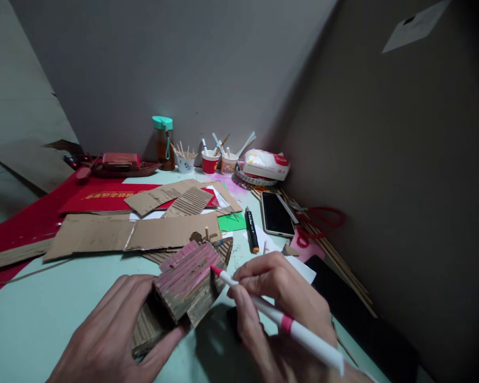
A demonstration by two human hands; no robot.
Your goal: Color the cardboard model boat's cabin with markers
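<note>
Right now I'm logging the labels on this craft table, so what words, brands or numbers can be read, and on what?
Nothing is legible.
Red sheet: a line of gold characters, too blurred.
Black marker: white print along the barrel, too small.
White packet: red and yellow markings, unreadable.
White cup: blue pattern, no text I can tell.

Rough corrugated cardboard model (pixel 187 284), pink-streaked, lies beside a smooth white plastic marker (pixel 281 322) on the matt desk (pixel 35 314).

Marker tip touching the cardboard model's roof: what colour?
Pink, matching the streaks on the roof; the marker tip shows best in the head view.
</note>
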